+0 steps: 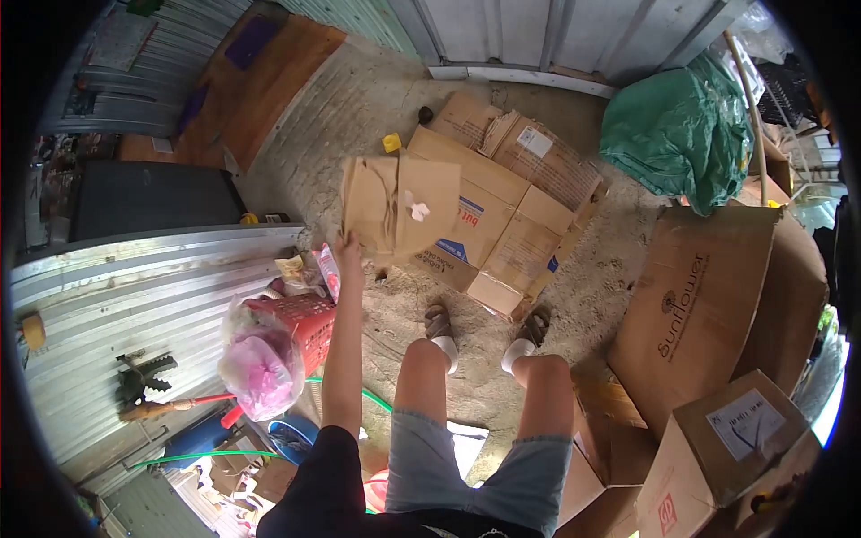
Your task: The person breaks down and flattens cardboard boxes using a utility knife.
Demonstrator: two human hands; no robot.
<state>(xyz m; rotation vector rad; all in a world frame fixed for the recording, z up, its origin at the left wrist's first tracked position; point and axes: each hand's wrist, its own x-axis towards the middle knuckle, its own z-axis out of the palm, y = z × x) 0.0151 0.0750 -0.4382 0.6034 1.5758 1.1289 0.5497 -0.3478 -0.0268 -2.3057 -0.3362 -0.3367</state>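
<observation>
My left hand (348, 245) reaches forward and grips the near left corner of a flat, creased cardboard sheet (370, 202). A torn white patch shows on the sheet's right half. The sheet overlaps the left side of a pile of flattened cardboard boxes (502, 238) on the ground in front of my feet. Blue print and a white label mark the boxes in that pile. My fingers are closed at the sheet's edge, partly hidden by the hand itself. My right hand is out of view.
A large open Sunflower carton (691, 296) and a smaller labelled box (731, 439) stand at right. Behind them sits a green plastic bag (677, 130). On the left are a red basket (314, 327), a pink-filled clear bag (265, 368) and a green hose (372, 397).
</observation>
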